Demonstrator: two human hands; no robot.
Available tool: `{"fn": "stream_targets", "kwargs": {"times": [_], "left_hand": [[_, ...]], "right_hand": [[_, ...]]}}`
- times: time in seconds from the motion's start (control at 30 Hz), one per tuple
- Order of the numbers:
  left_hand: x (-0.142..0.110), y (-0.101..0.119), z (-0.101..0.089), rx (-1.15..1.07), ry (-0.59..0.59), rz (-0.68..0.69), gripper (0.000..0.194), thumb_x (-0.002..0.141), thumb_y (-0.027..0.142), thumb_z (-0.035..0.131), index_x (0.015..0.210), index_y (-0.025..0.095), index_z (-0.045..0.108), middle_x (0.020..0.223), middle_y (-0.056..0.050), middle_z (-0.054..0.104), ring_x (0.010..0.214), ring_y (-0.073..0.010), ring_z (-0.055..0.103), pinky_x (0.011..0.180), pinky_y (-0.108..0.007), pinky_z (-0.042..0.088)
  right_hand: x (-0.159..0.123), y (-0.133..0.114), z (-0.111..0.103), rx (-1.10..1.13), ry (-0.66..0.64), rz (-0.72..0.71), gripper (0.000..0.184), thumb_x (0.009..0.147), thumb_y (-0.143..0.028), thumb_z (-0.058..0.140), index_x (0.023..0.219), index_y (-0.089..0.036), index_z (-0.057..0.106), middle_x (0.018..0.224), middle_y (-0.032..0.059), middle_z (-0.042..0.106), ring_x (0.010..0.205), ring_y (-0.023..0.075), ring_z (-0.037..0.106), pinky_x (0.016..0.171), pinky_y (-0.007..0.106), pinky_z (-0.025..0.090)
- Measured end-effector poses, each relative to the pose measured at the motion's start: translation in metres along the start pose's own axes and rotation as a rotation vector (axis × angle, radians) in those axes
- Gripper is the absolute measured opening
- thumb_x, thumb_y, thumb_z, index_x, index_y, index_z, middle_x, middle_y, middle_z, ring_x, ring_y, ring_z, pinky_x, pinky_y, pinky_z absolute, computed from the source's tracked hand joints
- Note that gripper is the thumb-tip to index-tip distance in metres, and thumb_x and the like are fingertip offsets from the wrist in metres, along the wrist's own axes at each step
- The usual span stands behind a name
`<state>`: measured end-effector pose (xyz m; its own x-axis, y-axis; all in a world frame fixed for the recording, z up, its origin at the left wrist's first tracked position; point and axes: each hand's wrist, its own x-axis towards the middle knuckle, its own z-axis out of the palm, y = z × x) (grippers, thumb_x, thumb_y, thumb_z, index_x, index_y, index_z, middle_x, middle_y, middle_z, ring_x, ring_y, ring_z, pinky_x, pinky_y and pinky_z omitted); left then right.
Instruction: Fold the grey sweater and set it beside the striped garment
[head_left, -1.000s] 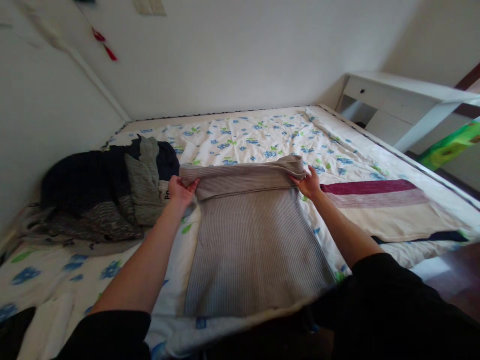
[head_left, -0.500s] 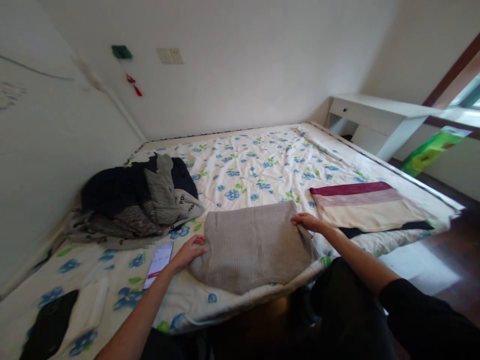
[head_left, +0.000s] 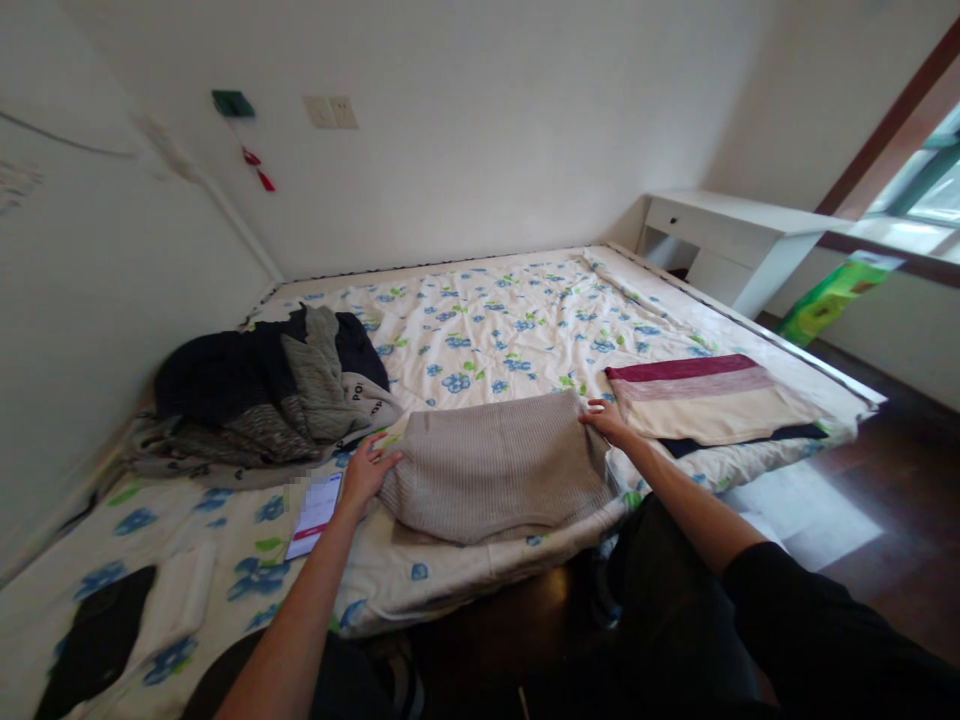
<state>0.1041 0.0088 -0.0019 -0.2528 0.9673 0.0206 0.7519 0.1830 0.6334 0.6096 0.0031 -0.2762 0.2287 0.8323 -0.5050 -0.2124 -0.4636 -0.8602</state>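
A folded beige ribbed sweater (head_left: 499, 465) lies near the front edge of the flowered bed (head_left: 517, 330). My left hand (head_left: 369, 468) rests at the sweater's left edge, fingers curled on the fabric. My right hand (head_left: 604, 419) lies at the sweater's far right corner, fingers pinching the fabric. Both arms reach forward over the bed's edge.
A heap of dark and grey clothes (head_left: 262, 395) sits left of the sweater. A folded striped garment (head_left: 709, 400) lies to the right. A phone (head_left: 315, 503), a white cloth (head_left: 176, 600) and a black item (head_left: 97, 640) lie at the near left. A white desk (head_left: 731, 240) stands beyond the bed.
The sweater's top half has been folded down toward me, leaving it half as long. Both hands came nearer with it, and the view pulled back from the bed.
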Motion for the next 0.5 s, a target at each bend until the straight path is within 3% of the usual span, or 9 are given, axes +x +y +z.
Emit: {"fn": "stream_targets", "kwargs": {"times": [0.1, 0.23, 0.33, 0.5], "left_hand": [[0.0, -0.004, 0.007, 0.096, 0.038, 0.015, 0.061, 0.072, 0.035, 0.089, 0.129, 0.023, 0.072, 0.12, -0.016, 0.082, 0.13, -0.0372, 0.076, 0.112, -0.046, 0.059], [-0.008, -0.019, 0.01, 0.229, -0.084, -0.105, 0.053, 0.067, 0.043, 0.092, 0.112, 0.022, 0.073, 0.115, -0.017, 0.085, 0.121, -0.0408, 0.08, 0.105, -0.047, 0.063], [-0.012, -0.027, 0.005, 0.213, -0.195, -0.173, 0.045, 0.061, 0.047, 0.095, 0.092, 0.024, 0.073, 0.103, -0.015, 0.087, 0.118, -0.0423, 0.081, 0.096, -0.044, 0.066], [-0.022, -0.024, -0.009, 0.15, -0.339, -0.349, 0.033, 0.059, 0.041, 0.097, 0.075, 0.023, 0.075, 0.082, -0.01, 0.085, 0.106, -0.0414, 0.083, 0.087, -0.043, 0.067]], "right_hand": [[0.002, 0.005, -0.003, -0.097, 0.031, 0.015, 0.065, 0.075, -0.023, 0.09, 0.135, -0.017, 0.068, 0.123, 0.0104, 0.078, 0.098, 0.0197, 0.075, 0.082, 0.025, 0.06], [-0.002, 0.007, -0.007, -0.2, -0.067, 0.117, 0.069, 0.072, -0.029, 0.096, 0.135, -0.014, 0.07, 0.115, 0.0109, 0.079, 0.097, 0.0231, 0.076, 0.082, 0.029, 0.06], [-0.006, 0.007, -0.009, -0.22, -0.119, 0.148, 0.057, 0.069, -0.026, 0.098, 0.12, -0.014, 0.075, 0.104, 0.0081, 0.08, 0.09, 0.0224, 0.076, 0.078, 0.028, 0.06], [-0.007, 0.007, -0.009, -0.33, -0.14, 0.132, 0.035, 0.072, -0.022, 0.095, 0.102, -0.017, 0.078, 0.084, 0.0037, 0.077, 0.079, 0.0211, 0.075, 0.068, 0.026, 0.057]]}}
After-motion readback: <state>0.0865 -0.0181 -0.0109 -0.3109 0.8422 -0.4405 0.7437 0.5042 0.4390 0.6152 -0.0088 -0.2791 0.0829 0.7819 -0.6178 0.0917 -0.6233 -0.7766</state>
